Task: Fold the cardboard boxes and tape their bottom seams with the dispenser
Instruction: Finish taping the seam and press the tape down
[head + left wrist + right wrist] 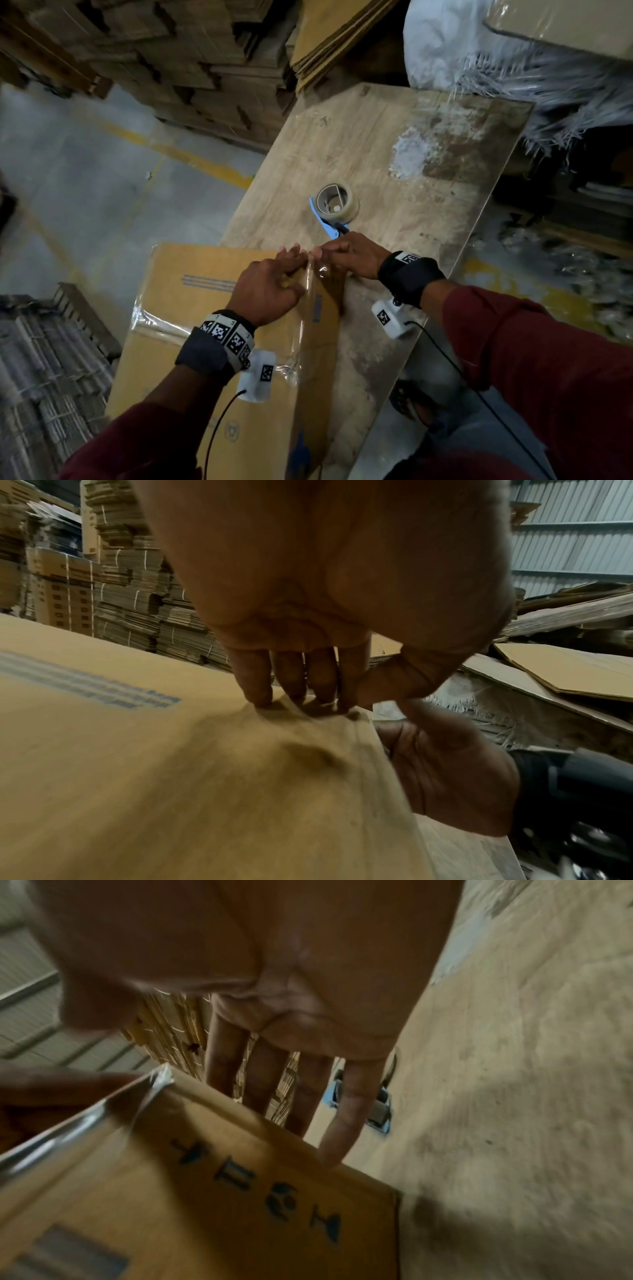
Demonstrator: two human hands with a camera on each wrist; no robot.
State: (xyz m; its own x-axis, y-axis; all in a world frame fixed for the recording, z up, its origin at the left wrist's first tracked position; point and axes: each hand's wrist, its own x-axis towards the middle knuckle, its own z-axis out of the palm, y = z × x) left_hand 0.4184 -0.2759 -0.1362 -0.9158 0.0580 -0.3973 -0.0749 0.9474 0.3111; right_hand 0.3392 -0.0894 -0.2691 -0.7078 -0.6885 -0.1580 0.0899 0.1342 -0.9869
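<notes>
Tape-finishing is the step in hand, judged from how things lie. One cardboard box stands on the near end of a plywood table, its closed face up, with clear tape already laid across that face and over the far edge.

Left hand rests on top of the box, fingers nearly straight, their tips pressing down at the far edge; it grasps nothing. Right hand lies against the box's right side at the far corner, fingers extended along the cardboard and likewise gripping nothing. In the right wrist view the tape end at that corner stands partly lifted and creased, so it appears not fully bonded.

Tape dispenser, blue-framed with a part-used roll, lies on the table just beyond the right hand, untouched.

Next move, in the inspector's judgement: rub the loose tape end flat down the side wall, working outward from the seam to avoid trapping wrinkles, then set the box aside and take a fresh flat blank.

Markings: blue printed lines on the top face are too blurred to read. The side panel carries dark handling pictograms, one resembling an umbrella and one a glass; no brand name is legible. Wrist bands bear black-and-white coded squares.
</notes>
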